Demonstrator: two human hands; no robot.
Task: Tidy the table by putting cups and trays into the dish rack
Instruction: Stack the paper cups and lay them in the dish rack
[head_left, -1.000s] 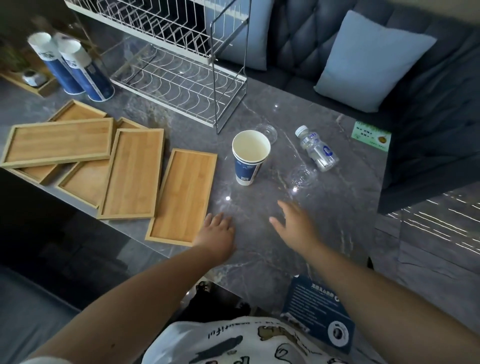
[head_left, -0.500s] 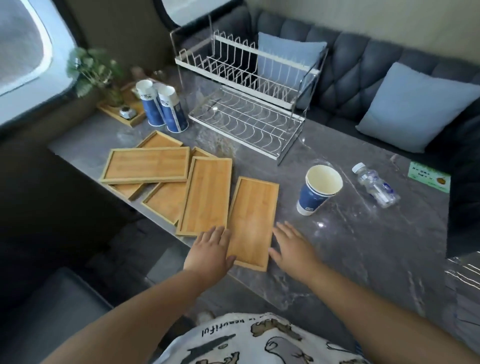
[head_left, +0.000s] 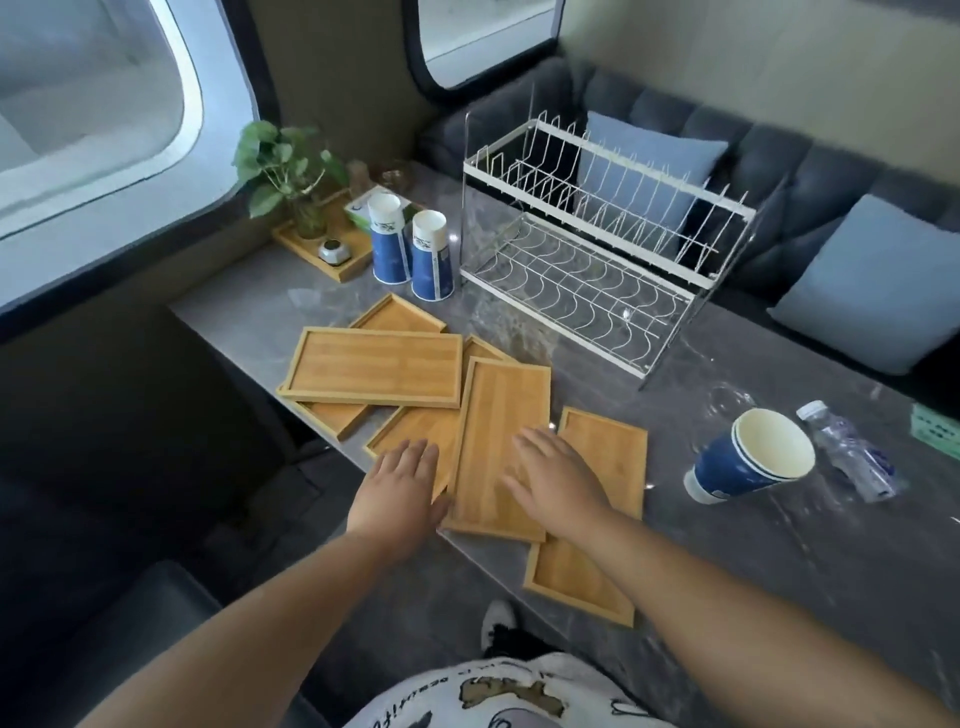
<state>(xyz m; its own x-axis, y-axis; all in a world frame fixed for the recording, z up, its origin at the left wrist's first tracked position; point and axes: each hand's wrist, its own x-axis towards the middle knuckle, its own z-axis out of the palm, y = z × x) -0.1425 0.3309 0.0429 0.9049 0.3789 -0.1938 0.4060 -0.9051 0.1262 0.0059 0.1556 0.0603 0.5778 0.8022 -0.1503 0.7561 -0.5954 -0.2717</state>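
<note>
Several bamboo trays lie overlapped on the grey marble table (head_left: 779, 545). My left hand (head_left: 397, 486) rests open at the near left edge of the upright middle tray (head_left: 501, 431). My right hand (head_left: 558, 480) lies flat and open across that tray and the rightmost tray (head_left: 597, 561). A wide tray (head_left: 374, 366) sits on top further left. The white two-tier wire dish rack (head_left: 597, 270) stands empty behind them. Two upside-down stacks of blue paper cups (head_left: 428, 257) stand left of the rack. An upright blue cup stack (head_left: 753, 457) is at the right.
A plastic water bottle (head_left: 852, 457) lies beside the right cups, with a green card (head_left: 937, 426) at the edge. A potted plant (head_left: 291, 176) on a small wooden tray occupies the far left corner. A dark sofa with blue cushions (head_left: 872, 280) runs behind the table.
My view has swung left and back. Both hands have moved left from the rightmost tray's near end onto the middle tray, staying open.
</note>
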